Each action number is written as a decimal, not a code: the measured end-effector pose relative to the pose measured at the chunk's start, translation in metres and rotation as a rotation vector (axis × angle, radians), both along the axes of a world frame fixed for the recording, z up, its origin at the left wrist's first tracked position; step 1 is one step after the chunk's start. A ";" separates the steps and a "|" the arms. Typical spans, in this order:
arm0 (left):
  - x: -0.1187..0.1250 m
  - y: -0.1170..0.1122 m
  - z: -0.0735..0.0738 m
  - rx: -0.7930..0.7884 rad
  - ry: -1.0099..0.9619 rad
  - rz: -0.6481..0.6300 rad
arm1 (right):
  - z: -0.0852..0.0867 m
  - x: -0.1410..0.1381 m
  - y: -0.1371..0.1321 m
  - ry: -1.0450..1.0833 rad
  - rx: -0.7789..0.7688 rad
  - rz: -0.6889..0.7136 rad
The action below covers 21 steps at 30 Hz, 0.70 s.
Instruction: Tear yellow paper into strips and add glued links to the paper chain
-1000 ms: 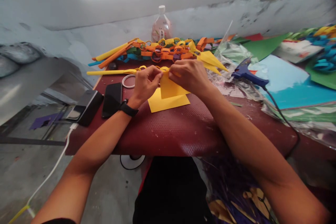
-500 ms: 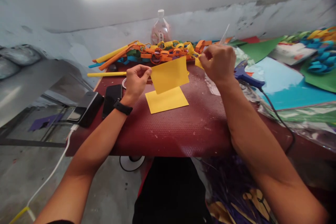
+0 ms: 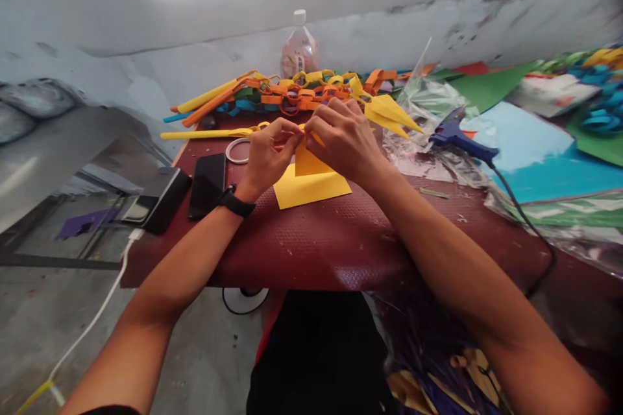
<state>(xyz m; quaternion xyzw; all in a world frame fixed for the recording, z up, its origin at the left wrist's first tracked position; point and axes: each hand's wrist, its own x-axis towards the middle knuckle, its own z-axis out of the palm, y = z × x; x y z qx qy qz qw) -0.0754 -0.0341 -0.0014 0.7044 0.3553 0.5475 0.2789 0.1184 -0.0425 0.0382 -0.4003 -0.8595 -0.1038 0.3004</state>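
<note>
My left hand [image 3: 271,154] is closed in a pinch on the top edge of a yellow paper sheet [image 3: 309,161]. Beside it, nearly touching, my right hand [image 3: 343,139] also has its fingers closed at that top edge. Fingers hide much of the raised sheet, which hangs down between the hands. Below it, a second yellow sheet [image 3: 314,191] lies flat on the red table [image 3: 311,253]. Just past my right hand are folded yellow paper pieces [image 3: 392,113].
Paper chains [image 3: 287,100] and a clear bottle [image 3: 298,52] stand at the back. A blue glue gun [image 3: 455,136] with a cord lies right, near coloured sheets [image 3: 549,162]. At left are a yellow roll [image 3: 204,135], tape ring [image 3: 237,150] and black phone [image 3: 207,185].
My right hand has moved left and down to meet my left hand at the raised sheet. The folded yellow pieces it covered now show. The sheet has turned and hangs more upright.
</note>
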 end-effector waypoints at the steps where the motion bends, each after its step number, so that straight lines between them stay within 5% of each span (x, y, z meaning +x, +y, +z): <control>1: 0.001 0.001 0.000 -0.006 -0.011 -0.005 | 0.000 0.001 0.001 0.001 -0.007 -0.002; 7: 0.002 0.008 -0.005 -0.073 -0.116 -0.006 | -0.003 0.014 0.014 0.051 -0.031 -0.004; 13: -0.015 0.024 -0.007 -0.176 -0.268 0.128 | -0.015 0.065 0.049 0.160 -0.126 -0.127; 17: -0.030 0.038 -0.009 -0.293 -0.432 0.244 | -0.027 0.099 0.073 0.343 -0.090 -0.228; 21: -0.037 0.044 -0.012 -0.325 -0.441 0.220 | -0.034 0.093 0.076 0.662 -0.224 -0.151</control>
